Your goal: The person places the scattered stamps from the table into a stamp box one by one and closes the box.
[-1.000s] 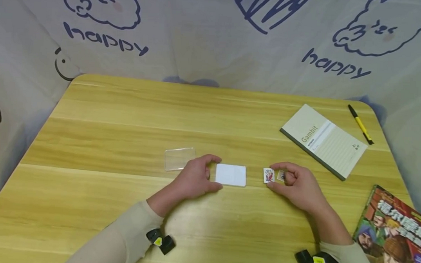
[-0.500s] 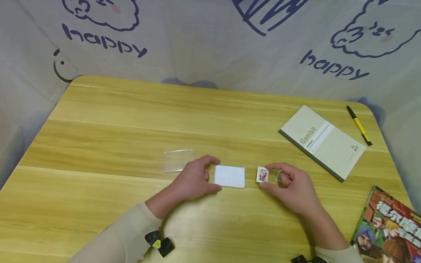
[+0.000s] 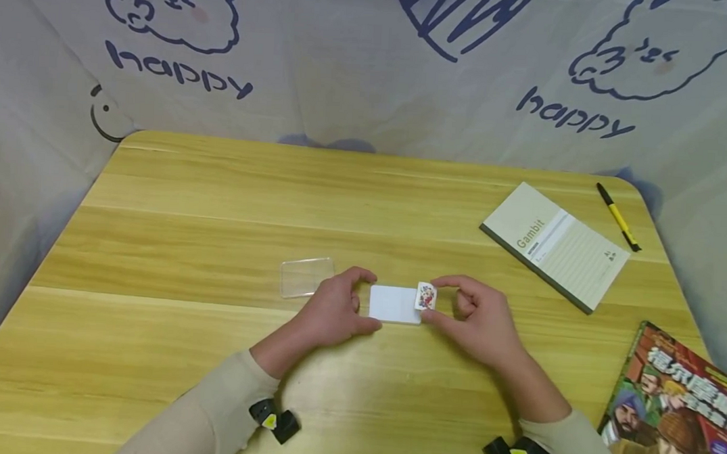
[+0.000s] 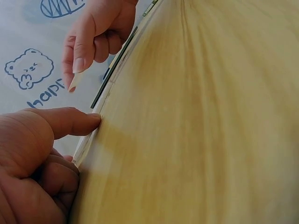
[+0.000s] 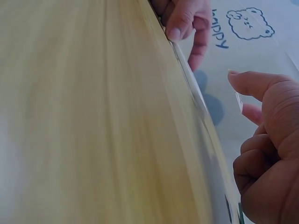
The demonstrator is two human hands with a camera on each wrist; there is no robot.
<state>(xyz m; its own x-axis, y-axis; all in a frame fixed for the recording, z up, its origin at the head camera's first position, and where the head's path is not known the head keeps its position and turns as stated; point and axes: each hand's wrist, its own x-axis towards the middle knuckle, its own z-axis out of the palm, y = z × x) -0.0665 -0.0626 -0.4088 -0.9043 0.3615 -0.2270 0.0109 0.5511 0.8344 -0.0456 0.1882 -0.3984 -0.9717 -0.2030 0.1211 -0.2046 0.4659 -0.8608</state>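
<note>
A flat white rectangular piece with rounded corners (image 3: pixel 392 304) lies on the table in the head view. My left hand (image 3: pixel 334 307) holds its left end, index finger at the far edge and thumb at the near edge. Between thumb and index finger, my right hand (image 3: pixel 478 313) pinches a small white card with a colourful figure (image 3: pixel 425 297). That card overlaps the right end of the white piece in this view, and the right wrist view shows the card (image 5: pixel 239 102) nearly edge-on. Beside the left hand lies a clear plastic lid (image 3: pixel 305 278), partly covered by it.
A Gambit notebook (image 3: pixel 554 245) lies at the back right of the wooden table (image 3: pixel 218 200), with a yellow and black pen (image 3: pixel 618 216) beyond it. An illustrated book (image 3: pixel 675 410) lies at the front right. A cloth with drawings hangs behind.
My right hand has moved left with the small card, from apart to over the white piece's right end. A second small card seen near that hand is now hidden. The left hand stays put.
</note>
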